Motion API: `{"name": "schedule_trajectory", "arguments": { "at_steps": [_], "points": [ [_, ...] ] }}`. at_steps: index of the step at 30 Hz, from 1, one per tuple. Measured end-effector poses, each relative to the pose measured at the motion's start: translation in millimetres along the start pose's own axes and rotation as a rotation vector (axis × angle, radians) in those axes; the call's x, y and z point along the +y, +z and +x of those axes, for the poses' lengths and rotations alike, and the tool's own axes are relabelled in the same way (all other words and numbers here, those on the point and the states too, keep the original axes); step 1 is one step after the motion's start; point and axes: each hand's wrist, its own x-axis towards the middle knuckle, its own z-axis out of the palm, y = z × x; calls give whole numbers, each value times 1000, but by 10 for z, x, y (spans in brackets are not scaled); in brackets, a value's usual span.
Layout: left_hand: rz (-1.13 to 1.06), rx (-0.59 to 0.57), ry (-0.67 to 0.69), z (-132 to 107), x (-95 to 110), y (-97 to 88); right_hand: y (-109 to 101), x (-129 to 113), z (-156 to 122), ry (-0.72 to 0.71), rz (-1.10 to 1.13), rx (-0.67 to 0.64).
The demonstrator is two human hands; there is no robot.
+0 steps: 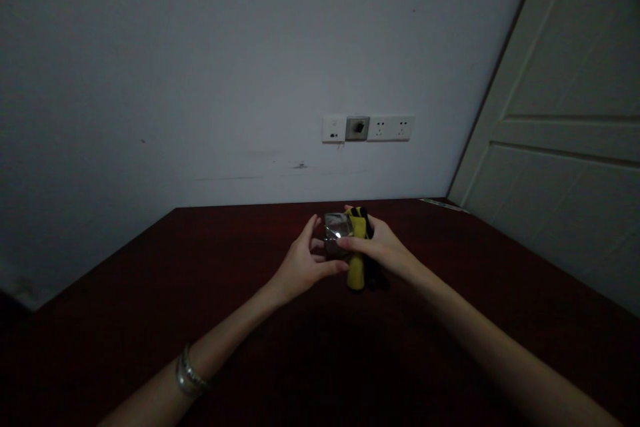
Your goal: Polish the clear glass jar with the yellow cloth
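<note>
My right hand is closed around a yellow and black object with a shiny, clear front part. Its thumb lies across the shiny part, and the other fingers are mostly hidden behind. Below hangs a rounded yellow end, beside a black portion that blends into the dark table; I cannot tell what kind of object this is. Cupped at the left edge of the shiny part, my left hand has its fingers apart and its thumb reaching under toward the yellow end. Whether those fingertips touch it is unclear.
The dark red tabletop runs back to a pale wall. A row of sockets and a grey switch plate sits low on that wall. On the right stands a white panelled door. The light is dim.
</note>
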Motion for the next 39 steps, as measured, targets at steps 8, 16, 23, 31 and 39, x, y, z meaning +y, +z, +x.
{"name": "schedule_trajectory", "arguments": {
  "at_steps": [8, 16, 23, 31, 39],
  "points": [
    [29, -40, 82, 25, 25, 47, 44, 34, -4, 26, 17, -12],
    [10, 49, 125, 34, 6, 93, -12, 86, -1, -89, -117, -53],
    [-11, 81, 100, 15, -18, 100, 17, 207, 15, -173, -137, 42],
    [-36, -14, 101, -38, 22, 116, 7, 123, -35, -342, -141, 90],
    [187, -117, 146, -95, 47, 101, -150, -54, -41, -474, -360, 12]
  ]
}}
